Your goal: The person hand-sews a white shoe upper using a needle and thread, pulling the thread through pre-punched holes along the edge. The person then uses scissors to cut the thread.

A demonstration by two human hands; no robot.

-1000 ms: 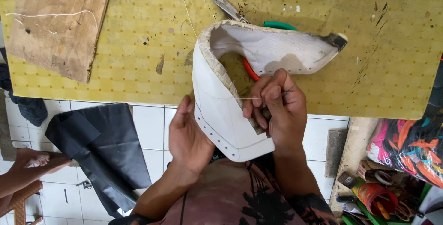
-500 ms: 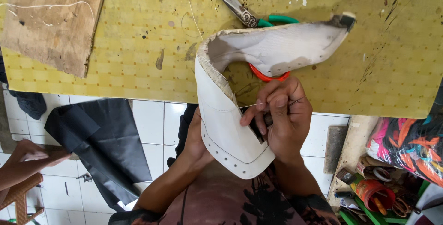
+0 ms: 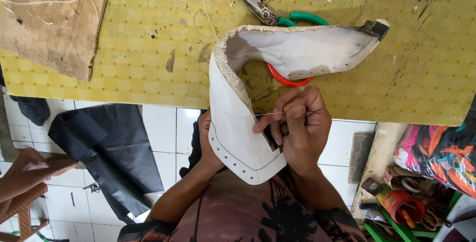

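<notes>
Since the earlier frame, the white shoe upper [image 3: 238, 123] is sitting lower. Right hand [image 3: 297, 128] is pinching thread [image 3: 267, 114] at its inner edge; left hand [image 3: 206, 145] (mostly hidden) is gripping it at nine o'clock. Scissors [image 3: 270, 14] are lying on the bench [image 3: 148, 48] at twelve.

— What colour is the shoe upper [image 3: 233, 123] in the middle of the frame?

— White, with a cream, frayed edge and a dark patch at its far right tip. A pale thread [image 3: 270, 114] crosses it.

— And the desk [image 3: 148, 48]?

— Yellow with a small checked pattern, flecked with dark stains. The board [image 3: 49, 19] at upper left is brown.

— The scissors [image 3: 277, 16] at the top?

— Grey blades, one green loop, one red-orange. The floor tiles [image 3: 158, 128] are white — a black sheet [image 3: 109, 148] lies at lower left.
</notes>
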